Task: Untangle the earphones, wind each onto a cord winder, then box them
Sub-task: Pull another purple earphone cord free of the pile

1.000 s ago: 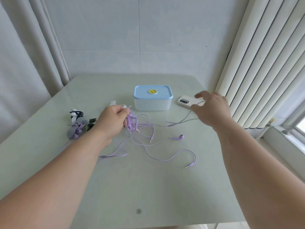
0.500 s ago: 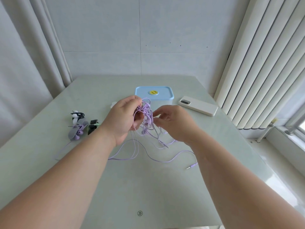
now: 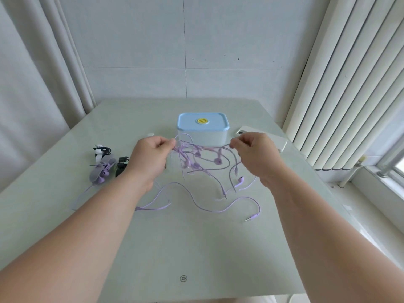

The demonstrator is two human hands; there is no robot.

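I find the left hand (image 3: 150,159) pinching the knotted bunch of earphones (image 3: 217,160), the right hand (image 3: 255,156) pinching one cord. The cord runs side to side between them, above the counter (image 3: 196,248), before the box (image 3: 203,127). Knot sits nearer the left.

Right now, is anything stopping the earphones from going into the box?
Yes: the lid sits on the box, right behind the tangled earphones that the left hand and right hand hold. Nothing else visible lies between them.
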